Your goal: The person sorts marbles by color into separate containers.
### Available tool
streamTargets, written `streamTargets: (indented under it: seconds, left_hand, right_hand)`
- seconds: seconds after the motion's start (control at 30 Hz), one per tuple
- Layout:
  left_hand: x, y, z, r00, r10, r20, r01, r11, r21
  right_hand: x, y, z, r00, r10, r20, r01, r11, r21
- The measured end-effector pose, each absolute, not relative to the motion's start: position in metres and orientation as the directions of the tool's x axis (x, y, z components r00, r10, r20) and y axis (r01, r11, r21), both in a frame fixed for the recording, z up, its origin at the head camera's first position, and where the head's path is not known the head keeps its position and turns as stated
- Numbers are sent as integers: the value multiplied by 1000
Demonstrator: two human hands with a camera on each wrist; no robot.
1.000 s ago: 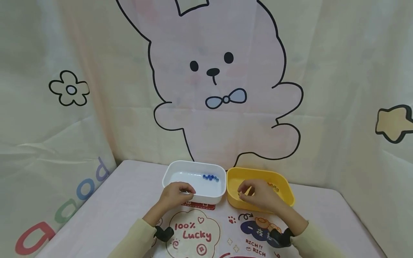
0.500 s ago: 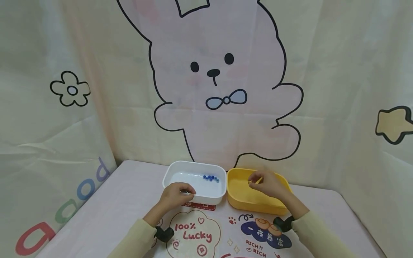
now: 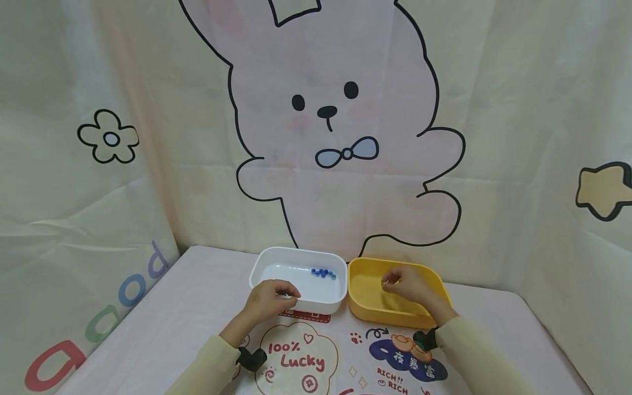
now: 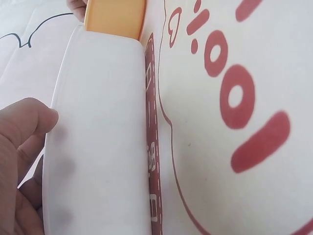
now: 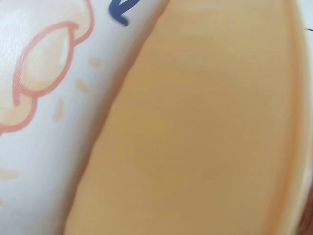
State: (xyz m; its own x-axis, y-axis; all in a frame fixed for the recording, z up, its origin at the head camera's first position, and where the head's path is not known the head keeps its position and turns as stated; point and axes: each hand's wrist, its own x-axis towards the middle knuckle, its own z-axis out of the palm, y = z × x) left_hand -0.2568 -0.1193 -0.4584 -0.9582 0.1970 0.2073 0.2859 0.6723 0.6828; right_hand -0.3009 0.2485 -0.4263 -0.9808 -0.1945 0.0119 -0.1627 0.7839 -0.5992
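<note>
My left hand (image 3: pixel 273 299) grips the near rim of a white tray (image 3: pixel 281 271), thumb outside and fingers over the edge into it. In the left wrist view, the left hand's thumb (image 4: pixel 36 115) lies at the rim, and the fingers show as shadows through the tray's wall (image 4: pixel 102 122). Several small blue beads (image 3: pixel 323 273) lie inside at the tray's right end. Over the yellow tray (image 3: pixel 365 274), my right hand (image 3: pixel 407 282) points its curled fingers leftward, a tiny yellowish bead (image 3: pixel 383 282) pinched at the tips. The yellow tray's outer wall (image 5: pixel 195 122) fills the right wrist view.
Both trays stand side by side, almost touching, toward the back of a table (image 3: pixel 217 274) with a printed cloth. Behind them hangs a curtain (image 3: pixel 336 181) with a cartoon animal. Dark straps (image 3: pixel 252 359) sit on both wrists.
My right hand has moved right and then lower within the yellow tray, its fingers drawing closer together. Yellow beads seen earlier at that tray's right are now hidden behind it. My left hand stays put.
</note>
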Motion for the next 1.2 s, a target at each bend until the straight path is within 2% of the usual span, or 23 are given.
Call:
streamTargets:
  seconds: [0.17,0.5,1.2]
  left_hand:
    - [-256,-120,-458,-958,197,208,287,671,684]
    - [-256,-120,-458,-958,198,207,286,673,682]
    - [-255,-121,-457,-956,207,208,294,670,682]
  right_hand:
    - [-309,250,-436,-979,-205,15,-173,783,-597]
    - [-311,252,-452,-987,-142,-79,-59,767,-639]
    - [-312,251,-460,-990,-90,-107,-3,780,-626]
